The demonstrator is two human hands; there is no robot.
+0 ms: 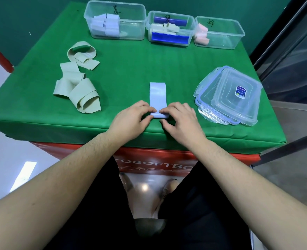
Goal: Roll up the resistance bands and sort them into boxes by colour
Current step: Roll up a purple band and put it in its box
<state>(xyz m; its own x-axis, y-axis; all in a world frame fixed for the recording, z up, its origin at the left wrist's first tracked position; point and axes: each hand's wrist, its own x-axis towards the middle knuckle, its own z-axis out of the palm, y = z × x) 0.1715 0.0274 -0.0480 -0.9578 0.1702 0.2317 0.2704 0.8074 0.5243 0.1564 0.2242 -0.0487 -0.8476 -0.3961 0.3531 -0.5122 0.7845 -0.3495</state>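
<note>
Pinching the near, rolled end of the pale blue band [157, 95], left hand [131, 118] and right hand [182, 120] curl fingers around it, its flat length running straight away toward the far boxes.

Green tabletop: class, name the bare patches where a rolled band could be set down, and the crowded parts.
Bare: the middle, between the boxes and the light blue band. Crowded: beige bands on the left, lids on the right, both hands at the near edge.
</note>
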